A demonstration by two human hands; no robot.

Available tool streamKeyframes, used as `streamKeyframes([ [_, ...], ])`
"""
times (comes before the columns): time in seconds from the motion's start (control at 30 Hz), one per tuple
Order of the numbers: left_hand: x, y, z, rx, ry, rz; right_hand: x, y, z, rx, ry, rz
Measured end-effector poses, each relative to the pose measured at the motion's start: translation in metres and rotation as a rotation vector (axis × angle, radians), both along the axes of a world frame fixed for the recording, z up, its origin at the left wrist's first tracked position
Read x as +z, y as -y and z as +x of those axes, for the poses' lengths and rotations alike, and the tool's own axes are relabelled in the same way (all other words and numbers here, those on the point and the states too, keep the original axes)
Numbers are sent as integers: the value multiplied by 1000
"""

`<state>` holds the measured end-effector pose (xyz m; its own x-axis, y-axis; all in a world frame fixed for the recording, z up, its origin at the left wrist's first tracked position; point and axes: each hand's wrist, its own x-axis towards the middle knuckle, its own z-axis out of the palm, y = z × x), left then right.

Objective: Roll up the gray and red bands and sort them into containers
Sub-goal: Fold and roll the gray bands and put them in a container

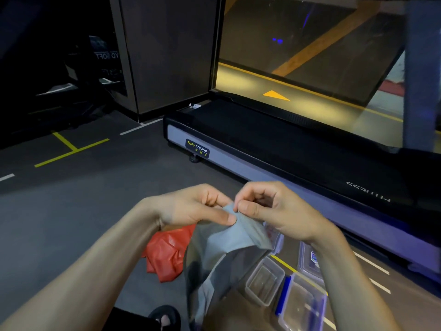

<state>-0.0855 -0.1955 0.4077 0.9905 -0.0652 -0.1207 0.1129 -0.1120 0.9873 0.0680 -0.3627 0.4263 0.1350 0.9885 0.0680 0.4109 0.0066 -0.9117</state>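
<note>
While pinching the gray band by its top edge, left hand and right hand touching; red band crumpled on floor, beside clear containers.

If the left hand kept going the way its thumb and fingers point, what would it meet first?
The left hand points rightward at the right hand. Both pinch the top edge of the gray band, fingertips nearly touching, so it would likely meet the right hand's fingertips first; depth is unclear.
</note>
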Motion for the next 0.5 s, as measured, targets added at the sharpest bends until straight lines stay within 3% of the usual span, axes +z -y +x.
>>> streamKeyframes([
  [0.1, -4, 2, 0, -22, -26, 33, 1, 3, 3, 22, -80, 51],
  [0.23, -23, 2, 2, -20, -101, 173, 10, 6, 12, -106, -514, 306],
  [0.33, -24, 10, 7, 44, -45, 198, 14, 6, 19, -195, -665, 406],
  [0.43, -10, 13, 6, 22, 35, -52, 15, 6, 17, -304, -722, 452],
  [0.5, -3, 11, 2, -100, 56, -259, 17, 7, 19, -352, -732, 473],
])
